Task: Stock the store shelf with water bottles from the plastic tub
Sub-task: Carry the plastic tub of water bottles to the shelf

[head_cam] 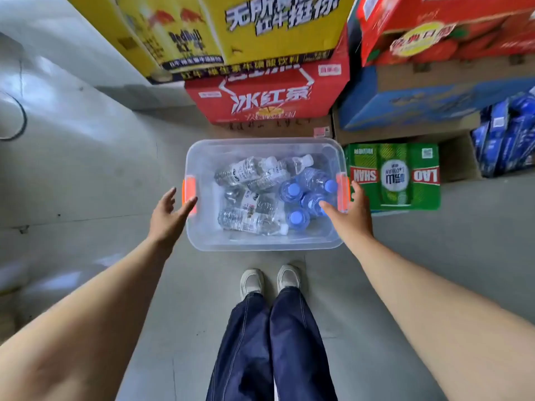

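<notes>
Spread, empty fingers (pixel 189 204) of both hands flank the clear plastic tub (pixel 260 244), its orange handles (pixel 189 192) at three and nine o'clock.

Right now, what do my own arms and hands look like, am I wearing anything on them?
Both arms are bare up to the picture's edge: no sleeves in view. The left hand and right hand have no gloves, and no watch, bracelet or ring shows on the sides facing the camera.
</notes>
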Available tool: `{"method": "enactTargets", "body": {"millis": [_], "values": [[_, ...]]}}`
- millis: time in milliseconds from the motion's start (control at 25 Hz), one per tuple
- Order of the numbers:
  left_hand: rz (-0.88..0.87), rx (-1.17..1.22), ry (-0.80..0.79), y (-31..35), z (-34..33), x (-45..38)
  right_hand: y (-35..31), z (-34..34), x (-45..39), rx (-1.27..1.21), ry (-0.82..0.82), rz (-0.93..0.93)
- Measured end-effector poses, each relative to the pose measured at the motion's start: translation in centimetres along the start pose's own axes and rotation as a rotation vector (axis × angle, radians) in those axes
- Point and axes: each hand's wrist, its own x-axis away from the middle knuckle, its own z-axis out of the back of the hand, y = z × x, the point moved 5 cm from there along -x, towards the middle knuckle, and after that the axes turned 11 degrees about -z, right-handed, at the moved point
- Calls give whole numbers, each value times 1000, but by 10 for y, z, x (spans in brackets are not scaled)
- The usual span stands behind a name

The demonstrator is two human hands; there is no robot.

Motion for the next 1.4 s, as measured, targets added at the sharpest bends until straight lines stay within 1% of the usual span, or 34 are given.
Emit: {"method": "enactTargets", "body": {"millis": [80,200,280,360,440,520,600,760,800,880,960,1080,1240,1400], "values": [[3,-22,30,-10,-8,-22,12,-10,-20,1,88,-24],[38,-12,35,-27,-23,-45,42,-21,-46,4,239,-181],[34,13,26,-34,-31,-52,54,-26,-58,-40,266,-225],[19,58,42,-36,-38,-59,58,-26,-65,-56,282,-227],[6,90,94,-36,-40,-62,61,-28,-69,-71,281,-221],[3,80,140,-36,-41,-63,61,-32,-74,-87,271,-216],[20,62,151,-38,-44,-64,62,-36,-82,-96,258,-220],[85,-1,91,-48,-42,-81,61,-36,-101,-130,251,-320],[95,-51,74,-52,-41,-85,61,-34,-103,-159,229,-350],[63,-158,76,-55,-43,-89,64,-27,-107,-204,181,-388],[30,-235,158,-52,-43,-83,68,-22,-102,-192,177,-398],[-18,-345,232,-29,-45,-72,84,-8,-83,-222,270,-461],[-99,-442,180,10,-55,-56,115,19,-40,-279,408,-633],[-203,-483,92,47,-79,-26,158,49,8,-339,513,-701]]}}
